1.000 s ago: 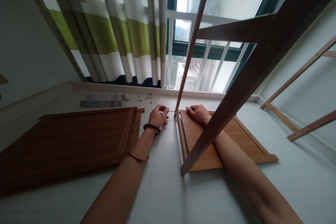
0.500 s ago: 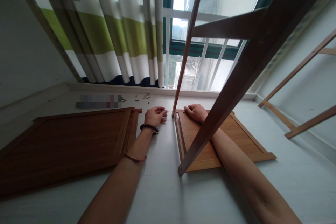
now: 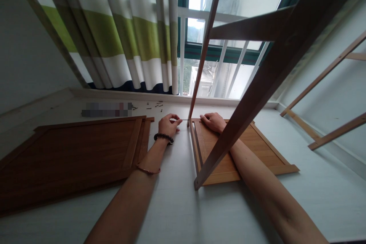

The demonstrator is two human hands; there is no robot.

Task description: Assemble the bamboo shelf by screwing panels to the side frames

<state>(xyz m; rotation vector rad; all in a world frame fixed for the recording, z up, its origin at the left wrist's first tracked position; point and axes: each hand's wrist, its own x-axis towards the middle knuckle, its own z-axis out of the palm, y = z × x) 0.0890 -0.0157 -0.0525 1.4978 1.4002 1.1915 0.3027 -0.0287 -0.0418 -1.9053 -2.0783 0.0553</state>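
My left hand (image 3: 169,124) pinches a thin rod that looks like a hex key (image 3: 185,119) between thumb and fingertips. The rod's far end meets the foot of the thin far leg of a brown wooden frame (image 3: 203,57). My right hand (image 3: 213,122) is closed over the far edge of a slatted wooden panel (image 3: 257,146), near that leg; some fingers are hidden. Lying low against the frame's feet, the panel is crossed by the thick near leg (image 3: 246,110), which slants in front of my right forearm.
More wooden panels (image 3: 94,145) lie stacked on the floor at left. Several screws (image 3: 158,104) are scattered by the window wall, beside a blurred-out strip (image 3: 107,109). Another wooden frame (image 3: 317,137) leans at right. A striped curtain (image 3: 137,38) hangs at the window.
The fingers of my left hand have turned slightly around the rod, curling closer together. My right hand, the panel and the frame stay put; the view has shifted a little.
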